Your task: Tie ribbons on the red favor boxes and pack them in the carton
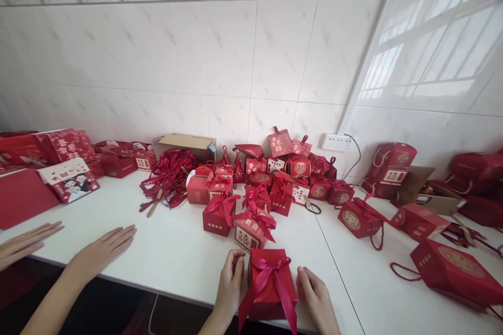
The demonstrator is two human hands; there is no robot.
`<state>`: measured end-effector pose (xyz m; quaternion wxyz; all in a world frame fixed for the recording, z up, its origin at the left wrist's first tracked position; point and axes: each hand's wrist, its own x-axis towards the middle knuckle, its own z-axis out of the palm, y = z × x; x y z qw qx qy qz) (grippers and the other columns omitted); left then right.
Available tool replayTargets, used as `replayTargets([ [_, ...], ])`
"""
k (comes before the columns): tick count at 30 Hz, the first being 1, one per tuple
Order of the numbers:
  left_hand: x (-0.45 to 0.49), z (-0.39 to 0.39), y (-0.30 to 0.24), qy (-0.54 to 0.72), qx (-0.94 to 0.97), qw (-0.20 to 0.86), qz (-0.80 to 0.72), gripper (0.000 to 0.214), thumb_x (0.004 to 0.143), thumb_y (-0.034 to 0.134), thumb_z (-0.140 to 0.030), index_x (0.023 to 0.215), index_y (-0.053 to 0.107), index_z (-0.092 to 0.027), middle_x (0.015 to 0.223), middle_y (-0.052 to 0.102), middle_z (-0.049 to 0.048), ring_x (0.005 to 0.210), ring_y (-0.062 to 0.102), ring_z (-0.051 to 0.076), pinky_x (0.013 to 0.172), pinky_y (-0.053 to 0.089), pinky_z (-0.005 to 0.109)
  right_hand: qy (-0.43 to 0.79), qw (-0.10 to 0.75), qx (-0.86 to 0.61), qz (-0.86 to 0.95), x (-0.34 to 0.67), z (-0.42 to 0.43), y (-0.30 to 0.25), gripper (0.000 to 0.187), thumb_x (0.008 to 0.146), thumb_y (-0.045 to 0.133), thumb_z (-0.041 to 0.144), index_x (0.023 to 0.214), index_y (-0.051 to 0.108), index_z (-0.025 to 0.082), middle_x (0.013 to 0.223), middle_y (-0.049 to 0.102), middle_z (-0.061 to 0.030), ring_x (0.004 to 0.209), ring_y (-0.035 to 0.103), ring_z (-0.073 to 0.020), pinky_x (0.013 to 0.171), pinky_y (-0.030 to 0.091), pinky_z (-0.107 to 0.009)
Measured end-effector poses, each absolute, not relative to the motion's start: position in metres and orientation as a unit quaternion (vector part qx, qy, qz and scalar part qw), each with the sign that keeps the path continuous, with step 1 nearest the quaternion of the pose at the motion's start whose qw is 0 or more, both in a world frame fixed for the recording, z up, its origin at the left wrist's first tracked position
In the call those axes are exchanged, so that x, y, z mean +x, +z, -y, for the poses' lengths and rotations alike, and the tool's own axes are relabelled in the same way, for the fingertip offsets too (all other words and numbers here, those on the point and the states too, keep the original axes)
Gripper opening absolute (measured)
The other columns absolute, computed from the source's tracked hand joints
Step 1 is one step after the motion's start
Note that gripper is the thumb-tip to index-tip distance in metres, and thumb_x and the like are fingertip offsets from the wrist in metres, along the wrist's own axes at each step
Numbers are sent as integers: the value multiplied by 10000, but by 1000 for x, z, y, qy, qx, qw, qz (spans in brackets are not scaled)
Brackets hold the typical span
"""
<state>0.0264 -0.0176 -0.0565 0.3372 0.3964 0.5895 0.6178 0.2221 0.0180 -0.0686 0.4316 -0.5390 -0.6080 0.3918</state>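
A red gift box (264,296) tied with a dark pink ribbon bow (270,268) stands at the white table's near edge. My left hand (231,285) presses against its left side with the fingers curled over the top corner. On the box's right side rests my right hand (314,298), fingers bent against it. Just behind the box stand more bowed red boxes (251,230), closest to my fingertips.
Another person's two hands (102,248) lie flat and open on the white table (173,251) at the left. A heap of red ribbons (168,175), a cardboard box (184,145), flat red cards (70,180) and red handled bags (451,271) crowd the back and right. A wall socket (337,142) sits behind.
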Motion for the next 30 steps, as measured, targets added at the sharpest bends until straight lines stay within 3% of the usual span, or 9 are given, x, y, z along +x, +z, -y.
replayTargets([
  [6, 15, 17, -31, 590, 487, 321, -559, 298, 841, 433, -469, 860, 541, -193, 586, 437, -48, 532, 461, 132, 537, 405, 245, 216, 496, -480, 690, 228, 13, -24, 313, 906, 410, 425, 737, 523, 188, 673, 564, -33, 640, 553, -174, 589, 454, -280],
  [10, 6, 10, -12, 548, 566, 329, -521, 234, 780, 542, -381, 891, 622, -191, 891, 577, 28, 773, 557, 159, 725, 458, 280, 60, 478, -353, 802, 210, 43, 2, 126, 863, 550, 298, 884, 574, 176, 846, 574, -81, 796, 568, -196, 687, 493, -317],
  [15, 3, 5, -3, 497, 656, 327, -464, 263, 771, 561, -389, 935, 646, -202, 1012, 571, 56, 964, 563, 214, 792, 483, 320, -67, 392, -278, 874, 179, 53, -3, 409, 799, 655, 359, 1125, 547, 138, 1126, 591, -156, 1079, 532, -288, 874, 464, -431],
  [17, 3, 2, -6, 471, 688, 310, -457, 276, 781, 554, -415, 932, 639, -199, 1015, 567, 60, 964, 568, 221, 782, 494, 330, -100, 375, -294, 874, 172, 48, -13, 418, 818, 628, 285, 1188, 518, 124, 1164, 593, -157, 1116, 524, -288, 927, 435, -452],
  [20, 2, -5, -9, 447, 714, 287, -457, 287, 768, 563, -431, 902, 619, -184, 1026, 556, 71, 933, 571, 224, 791, 486, 357, -128, 390, -313, 856, 170, 39, -28, 314, 836, 565, 162, 1148, 546, 133, 1089, 632, -130, 1023, 580, -244, 918, 447, -422],
  [26, 4, -17, 3, 404, 745, 316, -427, 291, 748, 573, -450, 822, 622, -173, 1047, 591, 93, 965, 575, 242, 816, 466, 362, -80, 506, -278, 813, 179, 32, -34, 102, 883, 515, 149, 955, 585, 167, 958, 670, -100, 946, 625, -189, 866, 510, -351],
  [30, 5, -22, 10, 383, 762, 337, -399, 287, 759, 579, -448, 838, 640, -179, 1045, 620, 84, 1031, 563, 245, 879, 440, 355, -4, 539, -298, 788, 184, 36, -29, 127, 864, 488, 103, 914, 568, 188, 924, 675, -95, 944, 645, -185, 820, 549, -335],
])
